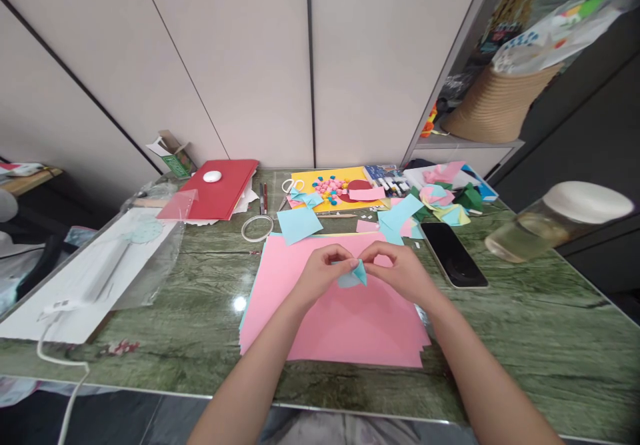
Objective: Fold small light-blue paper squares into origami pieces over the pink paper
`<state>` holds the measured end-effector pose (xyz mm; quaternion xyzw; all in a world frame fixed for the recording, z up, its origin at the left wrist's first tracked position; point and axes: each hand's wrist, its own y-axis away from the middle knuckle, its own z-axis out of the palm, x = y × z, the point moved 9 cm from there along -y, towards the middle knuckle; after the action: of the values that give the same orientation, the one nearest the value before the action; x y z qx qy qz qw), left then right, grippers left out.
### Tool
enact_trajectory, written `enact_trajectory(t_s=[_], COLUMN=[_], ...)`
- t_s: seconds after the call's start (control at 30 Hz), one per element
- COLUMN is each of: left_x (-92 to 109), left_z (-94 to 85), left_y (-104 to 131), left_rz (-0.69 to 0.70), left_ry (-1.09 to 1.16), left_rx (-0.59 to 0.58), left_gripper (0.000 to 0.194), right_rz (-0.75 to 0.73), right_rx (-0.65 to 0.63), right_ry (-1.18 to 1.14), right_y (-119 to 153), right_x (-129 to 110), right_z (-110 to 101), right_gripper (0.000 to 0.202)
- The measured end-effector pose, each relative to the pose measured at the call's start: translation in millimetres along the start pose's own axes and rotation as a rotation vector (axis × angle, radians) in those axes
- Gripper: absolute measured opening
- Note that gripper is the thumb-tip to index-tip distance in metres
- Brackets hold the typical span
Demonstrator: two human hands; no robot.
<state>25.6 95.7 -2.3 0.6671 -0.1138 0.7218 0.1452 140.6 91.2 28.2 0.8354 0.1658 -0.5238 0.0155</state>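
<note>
Between my two hands is a small folded piece of light blue paper [359, 273], held above a stack of pink paper sheets [350, 331]. My left hand [327, 270] pinches its left side between thumb and fingers. On the other side, my right hand [395, 268] has thumb and forefinger closed at the paper's upper right edge. A pointed flap of the fold sticks out between the hands. Just beyond the stack lies a flat light blue square [299, 224], with small folded blue pieces [306, 198] behind it.
Scissors [293, 186], a tape roll [257, 229] and a red folder [220, 188] lie at the back left. Small coloured balls [330, 188] rest on yellow paper. To the right are a phone [453, 255], a tilted-looking bottle [555, 221] and paper scraps [400, 215].
</note>
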Motion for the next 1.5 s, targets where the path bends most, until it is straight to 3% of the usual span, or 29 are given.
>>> enact_trajectory(t_s=[0.13,0.47,0.63,0.77,0.97,1.23,1.5], left_x=[-3,-3,-9,-8,-12,-18,-24], left_z=[-3.8,1.2,-3.6,-4.4,-7.9,-8.9,-16.8], left_y=[0,-1,-1,0,-1,-3,-5], left_rz=[-0.028,0.000,-0.010,-0.025,-0.084,-0.084,-0.107], left_ry=[0.024,0.053,0.018,-0.040,-0.060,0.006,-0.021], left_rx=[0.045,-0.009,0.055,0.076,0.134,0.076,0.185], left_gripper=[0.019,0.022,0.024,0.033,0.028,0.025,0.025], right_rz=[-0.011,0.015,0.022,0.054,0.076,0.053,0.062], right_rx=[-0.028,-0.039,-0.008,0.029,0.074,0.049,0.034], right_ry=[-0.052,-0.097,-0.119,-0.072,0.056,0.029,0.006], right_y=[0,-1,-3,-4,-3,-4,-6], right_x=[-1,0,5,10,16,18,26], right_z=[2,5,2,-2,-5,-6,-5], right_gripper=[0.013,0.012,0.012,0.014,0.015,0.016,0.018])
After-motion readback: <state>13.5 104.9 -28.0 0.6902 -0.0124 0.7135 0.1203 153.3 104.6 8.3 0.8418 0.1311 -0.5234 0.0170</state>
